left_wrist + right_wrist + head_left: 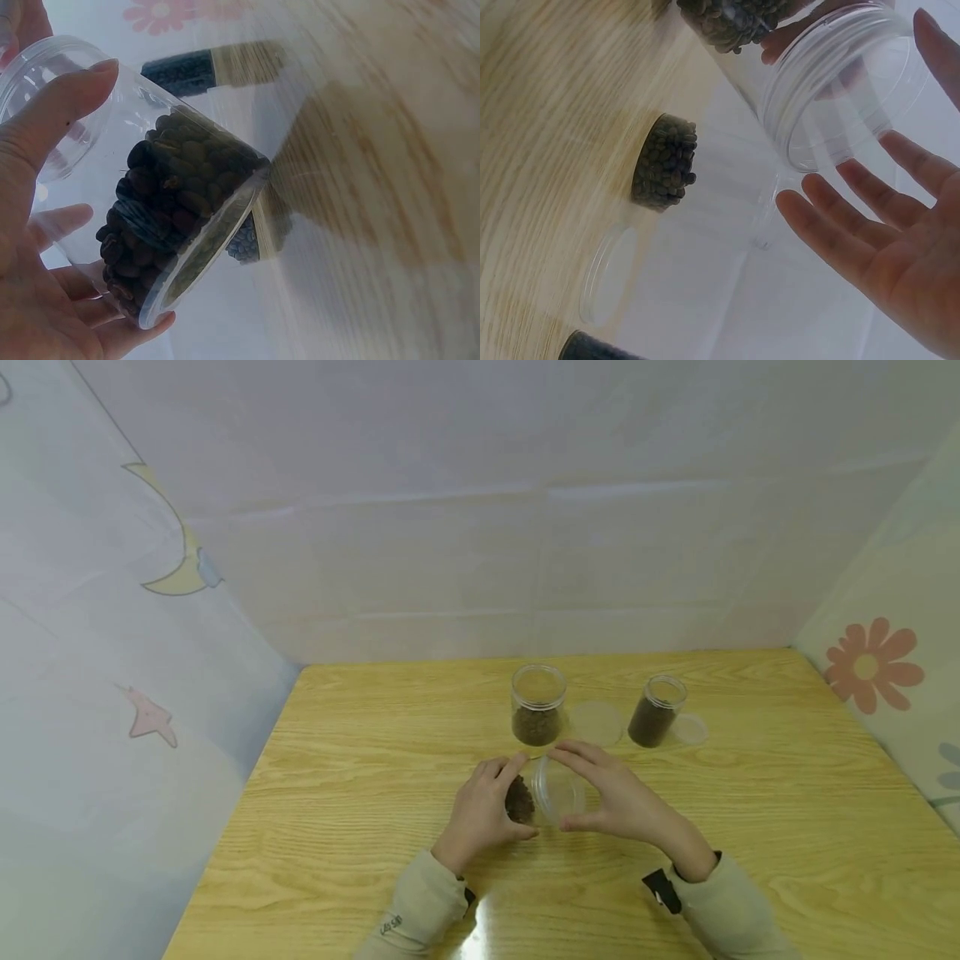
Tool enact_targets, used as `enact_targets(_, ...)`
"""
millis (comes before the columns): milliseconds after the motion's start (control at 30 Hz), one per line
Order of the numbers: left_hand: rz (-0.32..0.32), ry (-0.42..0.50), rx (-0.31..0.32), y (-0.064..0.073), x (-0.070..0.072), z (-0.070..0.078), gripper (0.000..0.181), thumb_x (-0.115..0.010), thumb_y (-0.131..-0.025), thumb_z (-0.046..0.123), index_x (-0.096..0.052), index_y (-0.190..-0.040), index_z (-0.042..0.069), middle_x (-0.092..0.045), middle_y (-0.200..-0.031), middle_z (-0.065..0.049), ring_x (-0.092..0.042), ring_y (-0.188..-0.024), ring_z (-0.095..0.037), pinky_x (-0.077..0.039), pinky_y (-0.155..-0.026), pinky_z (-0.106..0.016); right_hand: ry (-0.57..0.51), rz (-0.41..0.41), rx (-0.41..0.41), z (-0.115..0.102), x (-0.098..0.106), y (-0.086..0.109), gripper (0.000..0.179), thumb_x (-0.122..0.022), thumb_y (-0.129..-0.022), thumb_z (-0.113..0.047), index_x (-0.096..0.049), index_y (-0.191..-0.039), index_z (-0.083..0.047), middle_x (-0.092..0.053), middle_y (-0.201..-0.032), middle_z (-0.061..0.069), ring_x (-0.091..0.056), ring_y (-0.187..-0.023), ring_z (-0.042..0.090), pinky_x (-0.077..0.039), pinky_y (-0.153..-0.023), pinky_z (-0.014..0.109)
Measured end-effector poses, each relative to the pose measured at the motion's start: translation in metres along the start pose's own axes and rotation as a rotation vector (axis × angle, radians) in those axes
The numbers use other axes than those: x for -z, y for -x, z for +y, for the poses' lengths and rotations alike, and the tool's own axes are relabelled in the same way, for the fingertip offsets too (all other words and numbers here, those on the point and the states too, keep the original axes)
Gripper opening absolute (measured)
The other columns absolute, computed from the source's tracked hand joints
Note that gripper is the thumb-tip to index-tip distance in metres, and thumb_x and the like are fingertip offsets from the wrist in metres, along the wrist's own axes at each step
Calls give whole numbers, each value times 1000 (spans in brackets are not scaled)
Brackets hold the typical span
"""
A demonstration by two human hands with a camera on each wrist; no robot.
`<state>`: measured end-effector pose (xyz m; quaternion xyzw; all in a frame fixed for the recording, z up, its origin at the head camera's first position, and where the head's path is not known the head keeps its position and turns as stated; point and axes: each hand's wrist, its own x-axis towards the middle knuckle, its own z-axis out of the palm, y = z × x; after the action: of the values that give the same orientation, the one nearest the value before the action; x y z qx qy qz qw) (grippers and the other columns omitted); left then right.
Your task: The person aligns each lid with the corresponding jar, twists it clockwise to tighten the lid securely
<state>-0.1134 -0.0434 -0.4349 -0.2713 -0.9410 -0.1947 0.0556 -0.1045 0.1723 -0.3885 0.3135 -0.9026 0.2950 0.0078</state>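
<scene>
A clear plastic jar (161,202) lies tilted in my left hand (483,810), its mouth toward the right. Dark brown beans (180,187) fill its lower part. The left fingers and thumb curl round the jar wall. At the mouth is a clear round lid (564,791), and my right hand (611,793) holds it by its edge, thumb on the near side and fingers on the far side. In the right wrist view, the right fingertips reach the rim. Whether the lid sits on the jar's thread cannot be told.
Behind the hands stands an open clear jar (537,727) of brown beans, a clear lid (597,723) lying beside it. Farther right is a narrower open jar (651,720) with dark contents, next to a small lid (690,728). The wooden table (360,735) meets a hanging cloth at the back.
</scene>
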Motion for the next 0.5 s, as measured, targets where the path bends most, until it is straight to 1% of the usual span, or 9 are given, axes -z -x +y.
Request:
enact_targets(200, 8, -2, 2, 1, 1, 0, 96, -84, -55, 47, -39, -134, 15, -53, -119, -10, -50, -109, -27, -50, -78, -40, -4, 10, 25, -1, -2, -2, 84, -82, -65, -29, -41, -135, -5, -41, -134, 18, -41, -119, 39, -42, -86, 53)
enact_targets(500, 12, 3, 5, 1, 1, -1, 96, -84, -55, 47, -38, -134, 16, -53, -119, -10, -50, -109, -27, -50, -78, -40, -5, 2, 15, -1, -2, -2, 84, -82, -65, -30, -42, -134, -5, -41, -134, 17, -41, -119, 39, -40, -88, 55)
